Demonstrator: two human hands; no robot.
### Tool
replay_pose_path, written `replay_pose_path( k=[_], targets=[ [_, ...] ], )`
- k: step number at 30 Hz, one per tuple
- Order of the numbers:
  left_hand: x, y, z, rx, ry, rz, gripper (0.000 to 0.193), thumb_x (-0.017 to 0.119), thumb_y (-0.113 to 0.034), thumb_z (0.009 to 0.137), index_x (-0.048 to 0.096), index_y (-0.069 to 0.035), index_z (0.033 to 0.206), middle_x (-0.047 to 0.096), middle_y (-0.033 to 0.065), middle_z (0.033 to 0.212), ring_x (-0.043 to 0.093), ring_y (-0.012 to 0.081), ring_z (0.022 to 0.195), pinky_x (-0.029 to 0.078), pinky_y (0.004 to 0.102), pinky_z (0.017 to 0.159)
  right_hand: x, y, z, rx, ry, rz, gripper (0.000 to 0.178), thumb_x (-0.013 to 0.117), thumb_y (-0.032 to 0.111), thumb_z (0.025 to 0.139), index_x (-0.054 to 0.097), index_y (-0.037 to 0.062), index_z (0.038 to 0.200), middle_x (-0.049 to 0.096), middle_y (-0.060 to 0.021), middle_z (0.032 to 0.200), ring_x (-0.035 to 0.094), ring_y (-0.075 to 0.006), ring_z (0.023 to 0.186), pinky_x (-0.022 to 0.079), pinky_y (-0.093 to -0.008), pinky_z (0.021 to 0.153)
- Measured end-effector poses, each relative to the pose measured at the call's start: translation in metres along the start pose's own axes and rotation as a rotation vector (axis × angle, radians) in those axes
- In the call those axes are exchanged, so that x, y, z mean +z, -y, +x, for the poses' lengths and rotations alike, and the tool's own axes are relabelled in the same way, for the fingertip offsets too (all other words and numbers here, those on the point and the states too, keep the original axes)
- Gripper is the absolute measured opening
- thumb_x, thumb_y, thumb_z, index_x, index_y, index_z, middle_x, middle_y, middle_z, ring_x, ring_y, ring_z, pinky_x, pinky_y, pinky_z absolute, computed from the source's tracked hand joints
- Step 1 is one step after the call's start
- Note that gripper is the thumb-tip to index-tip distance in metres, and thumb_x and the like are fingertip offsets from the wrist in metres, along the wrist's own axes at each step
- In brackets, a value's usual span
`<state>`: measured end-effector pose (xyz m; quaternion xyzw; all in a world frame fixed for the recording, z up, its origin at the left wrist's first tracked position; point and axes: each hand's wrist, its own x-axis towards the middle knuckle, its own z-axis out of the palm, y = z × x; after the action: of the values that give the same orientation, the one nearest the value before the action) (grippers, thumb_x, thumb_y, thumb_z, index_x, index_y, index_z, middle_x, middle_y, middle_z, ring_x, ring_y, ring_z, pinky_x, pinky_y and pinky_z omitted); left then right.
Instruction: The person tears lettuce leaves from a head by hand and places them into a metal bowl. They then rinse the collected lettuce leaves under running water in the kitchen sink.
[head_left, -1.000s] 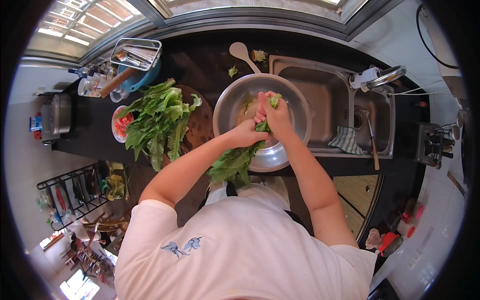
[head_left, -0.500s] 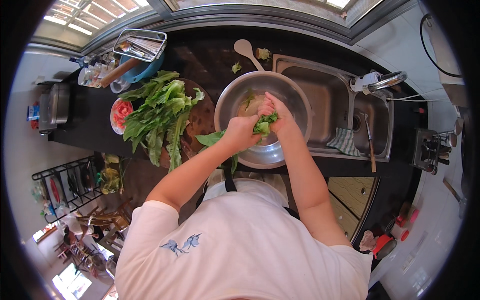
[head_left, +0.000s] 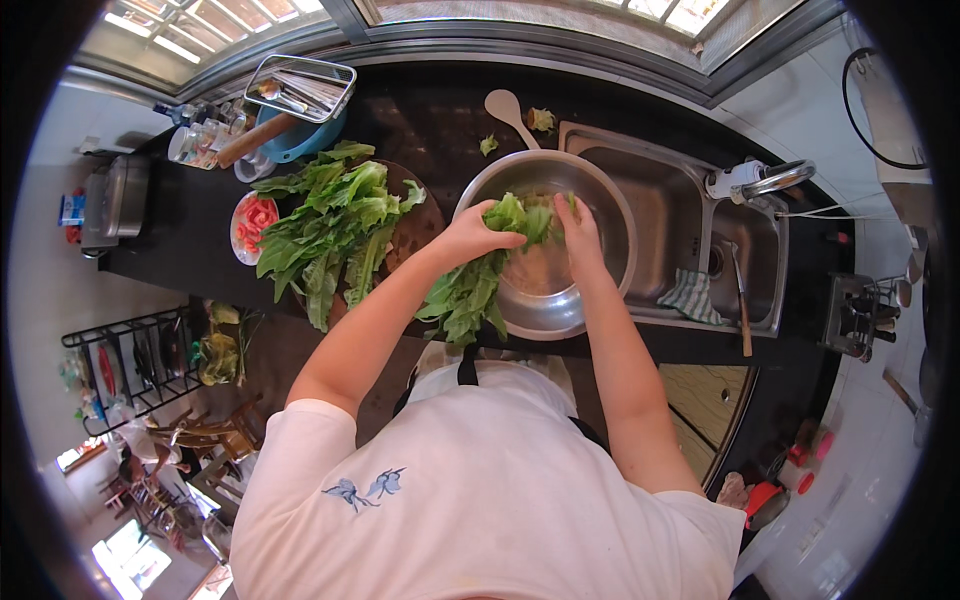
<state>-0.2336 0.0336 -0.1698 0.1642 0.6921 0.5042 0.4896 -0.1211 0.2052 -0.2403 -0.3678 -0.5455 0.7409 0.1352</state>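
So both hands are on the same bunch of long green leafy stalks (head_left: 478, 280), and that's really the whole story here. The left hand (head_left: 470, 235) is curled shut around the upper part of the bunch, right at the near-left rim of the big round stainless steel mixing bowl (head_left: 545, 245), while the right hand (head_left: 578, 222) has its fingers pinched onto the leafy top just across from it, inside the bowl. The two hands are close together with the greens bridging between them, so neither is really "nearer", they share it. The bunch runs on a diagonal: the top sits up between the hands over the bowl, and the rest trails down and to the person's left, hanging over the bowl's rim toward the person's apron. So its long axis goes from upper right (in the bowl) to lower left (outside it), with the loose end pointing back at the person's body. Moving outward, the bowl sits on the black countertop (head_left: 420, 120) just left of the steel double sink (head_left: 665, 225), with a pale wooden spoon (head_left: 508, 108) lying behind it. Further to the person's left there's a big pile of the same kind of leafy greens (head_left: 330, 220) on a round wooden board, and a small plate of sliced red tomato (head_left: 252, 222) beyond that.
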Motion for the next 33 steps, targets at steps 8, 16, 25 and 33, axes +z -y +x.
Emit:
replay_pose_path(
  k=[8,16,25,33],
  targets=[
    [0.021,-0.016,0.005,0.273,0.071,0.115,0.122,0.082,-0.012,0.066,-0.004,-0.006,0.151,0.040,0.0179,0.142,0.043,0.0267,0.128,0.034,0.0323,0.105,0.050,0.048,-0.053,-0.094,0.267,-0.098,0.033,0.069,0.027,0.087,0.058,0.0039,0.107,0.059,-0.0042,0.098,0.055,-0.0108,0.091,0.045,-0.0259,0.080],
    [0.029,0.004,-0.007,0.235,0.168,0.084,0.110,0.084,-0.017,0.065,0.015,-0.004,0.150,0.040,0.0147,0.142,0.037,0.0228,0.133,0.028,0.0326,0.109,0.038,0.041,-0.054,-0.245,0.143,-0.151,0.017,0.061,0.014,0.091,0.055,0.0046,0.104,0.058,-0.0024,0.092,0.057,-0.0101,0.088,0.046,-0.0232,0.075],
    [0.050,0.011,-0.015,0.009,0.144,-0.090,0.076,0.079,-0.025,0.072,0.044,-0.001,0.135,0.055,0.0114,0.126,0.050,0.0203,0.120,0.038,0.0295,0.101,0.037,0.052,-0.063,-0.336,0.051,-0.054,0.018,0.057,0.012,0.094,0.051,0.0042,0.108,0.054,-0.0037,0.092,0.058,-0.0119,0.077,0.048,-0.0245,0.071],
    [0.058,0.002,-0.023,0.002,0.392,-0.307,0.027,0.067,-0.015,0.083,0.060,-0.001,0.105,0.063,0.0062,0.092,0.062,0.0154,0.076,0.051,0.0288,0.068,0.035,0.072,-0.066,-0.477,0.211,-0.189,0.032,0.071,0.009,0.084,0.051,0.0053,0.108,0.056,-0.0035,0.091,0.059,-0.0113,0.069,0.048,-0.0236,0.065]
  ],
)
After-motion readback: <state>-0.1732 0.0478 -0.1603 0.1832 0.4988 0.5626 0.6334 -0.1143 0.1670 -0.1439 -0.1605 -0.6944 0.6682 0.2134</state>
